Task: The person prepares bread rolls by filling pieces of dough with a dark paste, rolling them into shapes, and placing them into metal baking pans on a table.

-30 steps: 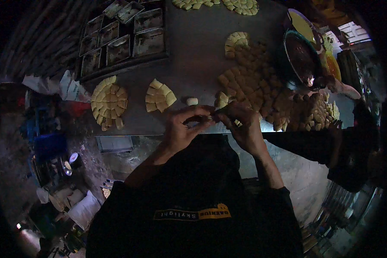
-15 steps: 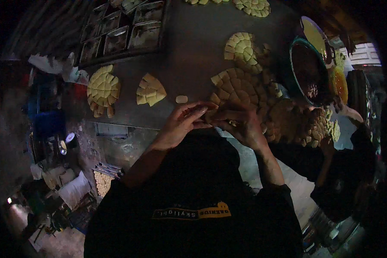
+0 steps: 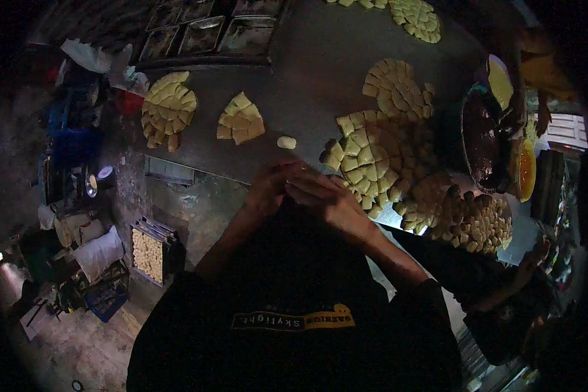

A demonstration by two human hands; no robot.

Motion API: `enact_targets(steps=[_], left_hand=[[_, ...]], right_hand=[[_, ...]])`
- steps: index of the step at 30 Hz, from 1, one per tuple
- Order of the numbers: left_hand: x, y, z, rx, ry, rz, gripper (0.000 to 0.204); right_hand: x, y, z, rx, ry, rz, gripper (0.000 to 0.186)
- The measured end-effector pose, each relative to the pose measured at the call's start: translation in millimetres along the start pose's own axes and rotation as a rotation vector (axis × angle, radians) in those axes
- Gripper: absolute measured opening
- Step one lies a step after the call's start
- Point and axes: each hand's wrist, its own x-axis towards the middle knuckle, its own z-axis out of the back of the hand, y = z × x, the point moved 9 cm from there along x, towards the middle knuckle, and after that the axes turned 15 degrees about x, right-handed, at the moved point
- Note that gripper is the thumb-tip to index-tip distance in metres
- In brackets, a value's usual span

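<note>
Crowding the table right of one pale lump: dough clusters, a basin.

We find dim lighting, a mottled grey floor at lower left, a dark table ahead; at far right we note what may be a pale slatted window.
</note>
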Motion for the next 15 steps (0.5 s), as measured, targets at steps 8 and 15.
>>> enact_targets(steps=[8,15], left_hand=[[6.2,-5.3,35.2,0.106,-0.143,0.256,0.047],[13.4,32.7,81.5,-0.332,-0.14,0.407,0.057]], right_hand=[[59.3,-107.5,-29.0,0.546,-0.043,-0.368,0.041],[101.2,-152.7,-24.8,0.126,-0.099,-0.149,0.04]])
